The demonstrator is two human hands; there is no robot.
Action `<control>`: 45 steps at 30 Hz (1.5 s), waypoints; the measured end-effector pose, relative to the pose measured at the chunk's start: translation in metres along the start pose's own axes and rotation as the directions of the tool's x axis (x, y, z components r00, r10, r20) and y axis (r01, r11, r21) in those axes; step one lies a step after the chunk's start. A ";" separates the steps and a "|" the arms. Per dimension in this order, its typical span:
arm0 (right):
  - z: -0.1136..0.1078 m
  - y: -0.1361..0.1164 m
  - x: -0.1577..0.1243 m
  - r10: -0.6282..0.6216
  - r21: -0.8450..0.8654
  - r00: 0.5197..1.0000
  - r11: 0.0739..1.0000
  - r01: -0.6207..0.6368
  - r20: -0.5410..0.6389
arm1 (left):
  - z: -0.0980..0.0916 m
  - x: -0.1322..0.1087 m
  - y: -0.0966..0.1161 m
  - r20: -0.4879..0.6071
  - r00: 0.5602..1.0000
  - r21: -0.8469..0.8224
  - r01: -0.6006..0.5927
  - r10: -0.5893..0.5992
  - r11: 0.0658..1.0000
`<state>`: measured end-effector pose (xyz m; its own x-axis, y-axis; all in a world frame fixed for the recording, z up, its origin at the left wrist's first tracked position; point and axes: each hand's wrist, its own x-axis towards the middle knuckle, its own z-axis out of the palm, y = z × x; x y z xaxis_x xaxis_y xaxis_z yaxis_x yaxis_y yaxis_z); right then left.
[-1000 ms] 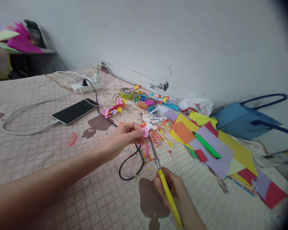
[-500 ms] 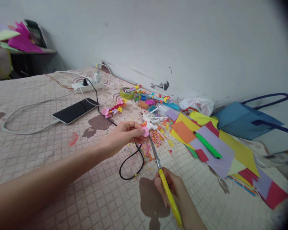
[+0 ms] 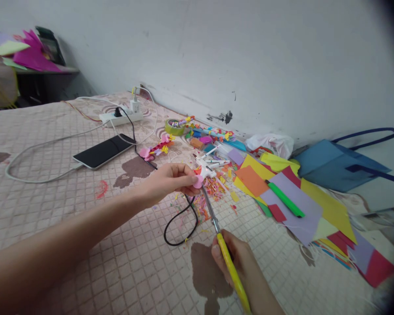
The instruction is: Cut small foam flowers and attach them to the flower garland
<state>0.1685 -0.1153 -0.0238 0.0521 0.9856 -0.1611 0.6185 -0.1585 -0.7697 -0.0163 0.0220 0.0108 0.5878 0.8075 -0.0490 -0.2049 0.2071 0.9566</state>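
My left hand (image 3: 170,180) is stretched forward over the patterned cloth and pinches a small pink paper piece (image 3: 198,181) between thumb and fingers. My right hand (image 3: 238,262) grips yellow-handled scissors (image 3: 225,258), whose metal blades (image 3: 210,210) point up and away, with the tips right at the pink piece. Coloured paper scraps (image 3: 213,189) lie on the cloth just beyond the pink piece.
Coloured paper sheets (image 3: 302,201) with a green marker (image 3: 284,199) lie to the right, a blue bag (image 3: 335,164) behind them. A phone (image 3: 103,151), power strip (image 3: 120,117), white and black cables (image 3: 179,221), a tape roll (image 3: 173,127) and pens lie nearer the wall.
Almost nothing differs: the view has shifted slightly, and both hands hold the same grips, with the scissor tips staying at the pink piece.
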 end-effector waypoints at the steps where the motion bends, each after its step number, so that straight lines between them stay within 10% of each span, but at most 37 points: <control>1: 0.000 0.001 0.000 -0.006 -0.007 1.000 1.000 0.006 0.003 | 0.000 0.000 0.000 0.001 1.000 0.002 0.003 -0.003 1.000; 45: -0.001 0.009 -0.003 0.024 0.113 0.996 0.993 -0.034 0.090 | -0.008 0.001 0.005 0.108 0.993 0.011 0.050 -0.051 0.999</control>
<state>0.1745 -0.1196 -0.0294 -0.0039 0.9722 -0.2341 0.5237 -0.1975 -0.8287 -0.0230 0.0284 0.0131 0.6787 0.7314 -0.0666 -0.1665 0.2416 0.9560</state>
